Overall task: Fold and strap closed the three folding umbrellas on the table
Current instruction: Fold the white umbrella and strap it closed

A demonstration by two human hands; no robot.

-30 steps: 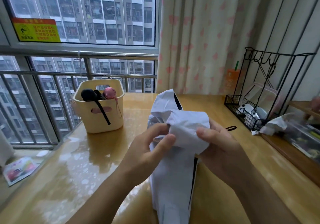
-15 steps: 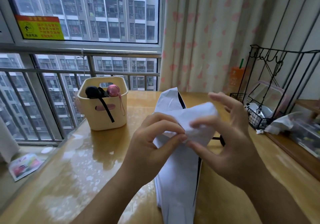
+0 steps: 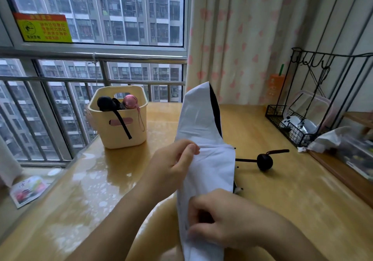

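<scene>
Nearest, the right hand [image 3: 228, 222] curls its fingers round the low part of the white umbrella [image 3: 203, 123], knuckles up. Just beyond, the left hand [image 3: 173, 163] pinches a fold of its fabric between thumb and fingers, forearm reaching in from the near left. The umbrella rises over the middle of the table [image 3: 282, 190], and its black handle [image 3: 264, 161] lies to the right. At the far left a basket [image 3: 119, 131] holds a black and a pink knob.

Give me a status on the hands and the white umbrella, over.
Left hand pinches the white umbrella canopy; right hand grips it lower down. Not yet strapped, handle on the table. Basket stands apart, to the left.
</scene>
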